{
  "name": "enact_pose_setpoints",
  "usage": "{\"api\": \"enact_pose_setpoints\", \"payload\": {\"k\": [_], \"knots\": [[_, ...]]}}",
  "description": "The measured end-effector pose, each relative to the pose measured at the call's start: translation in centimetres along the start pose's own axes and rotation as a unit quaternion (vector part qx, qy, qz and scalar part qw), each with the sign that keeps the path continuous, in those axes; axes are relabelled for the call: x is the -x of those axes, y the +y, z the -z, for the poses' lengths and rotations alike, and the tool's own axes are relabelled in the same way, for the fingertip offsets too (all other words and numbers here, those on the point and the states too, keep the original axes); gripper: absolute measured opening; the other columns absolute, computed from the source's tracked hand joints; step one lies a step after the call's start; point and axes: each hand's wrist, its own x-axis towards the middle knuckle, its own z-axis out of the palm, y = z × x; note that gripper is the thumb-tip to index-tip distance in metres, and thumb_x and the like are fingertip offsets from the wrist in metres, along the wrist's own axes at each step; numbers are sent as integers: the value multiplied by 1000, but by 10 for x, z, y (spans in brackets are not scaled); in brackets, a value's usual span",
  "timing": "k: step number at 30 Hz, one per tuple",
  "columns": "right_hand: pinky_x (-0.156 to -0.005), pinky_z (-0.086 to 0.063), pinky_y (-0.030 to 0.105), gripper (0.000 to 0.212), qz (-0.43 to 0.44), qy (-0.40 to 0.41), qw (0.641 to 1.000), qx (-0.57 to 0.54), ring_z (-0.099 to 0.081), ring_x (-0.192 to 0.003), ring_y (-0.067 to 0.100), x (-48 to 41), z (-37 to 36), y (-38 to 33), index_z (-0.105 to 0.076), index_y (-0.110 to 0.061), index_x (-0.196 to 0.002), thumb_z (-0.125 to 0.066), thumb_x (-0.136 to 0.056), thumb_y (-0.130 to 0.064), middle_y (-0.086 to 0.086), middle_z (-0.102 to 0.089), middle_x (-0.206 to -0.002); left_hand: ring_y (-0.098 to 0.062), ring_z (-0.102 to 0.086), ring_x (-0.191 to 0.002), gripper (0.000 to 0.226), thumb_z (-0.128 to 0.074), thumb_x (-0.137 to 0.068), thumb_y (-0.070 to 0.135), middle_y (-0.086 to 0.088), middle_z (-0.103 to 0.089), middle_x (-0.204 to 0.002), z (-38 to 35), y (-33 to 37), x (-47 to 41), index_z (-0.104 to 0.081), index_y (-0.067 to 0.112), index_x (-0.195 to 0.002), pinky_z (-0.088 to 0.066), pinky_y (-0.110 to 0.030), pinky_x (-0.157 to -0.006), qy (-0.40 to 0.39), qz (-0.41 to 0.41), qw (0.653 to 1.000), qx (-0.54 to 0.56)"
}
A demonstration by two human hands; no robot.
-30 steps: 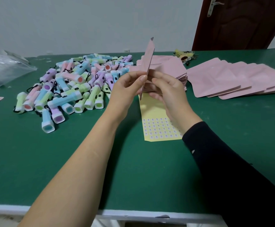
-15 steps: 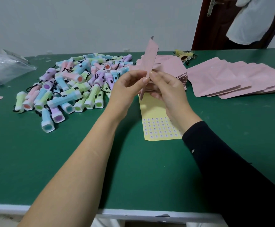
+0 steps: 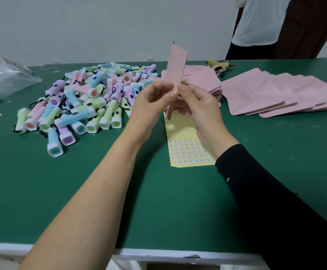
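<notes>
Above the green table (image 3: pixel 42 191), the left hand (image 3: pixel 151 106) and right hand (image 3: pixel 199 106) each pinch the pink pouch (image 3: pixel 176 65), which stands upright between them. It has twisted from edge-on to show more of its face, so they are probably working its mouth open for filling.

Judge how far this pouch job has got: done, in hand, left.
Done: the sticker sheet is bare at the top, and flat pink pouches lie fanned at the right. In hand: the left hand and right hand pinch one pink pouch upright. Left: the stack of pouches behind it, the remaining stickers, the loose toy flashlights.
</notes>
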Motion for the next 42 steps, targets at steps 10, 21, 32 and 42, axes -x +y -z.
{"api": "enact_pose_setpoints", "payload": {"k": [10,21,32,42], "knots": [[-78,-42,42,22,-12,14,1000,-6,-59,-80,32,3,-2,-2,-69,-7,-98,-59,-96,-26,38,-63,-101,-19,-58,-93,20,-70,-89,13,-10,-60,-105,-2,2,2,-59,12,-105,-50,-32,-80,-3,-2,1000,14],[-98,-43,60,40,-45,17,999,-16,-57,-85,31,6,-3,-3,-66,3,-114,-54,-98,-31,31,-63,-101,-22,-58,-93,16,-70,-88,12,-12,-57,-102,-4,6,4,-56,15,-96,-48,-35,-84,-6,-5,1000,27],[-80,-52,39,34,-23,-11,1000,-16,-63,-74,22,3,0,1,-69,-4,-106,-53,-98,-33,10,-68,-80,-26,-59,-93,17,-70,-89,13,-15,-58,-104,-5,8,5,-56,12,-98,-49,-41,-87,-5,-4,1000,29],[-75,-54,35,20,22,14,999,34,-65,-74,20,0,-2,5,-75,-18,-90,-60,-96,-30,9,-70,-80,-21,-60,-86,13,-67,-92,15,-14,-60,-96,-8,10,7,-54,12,-94,-49,-28,-75,10,-14,1000,0]]}}
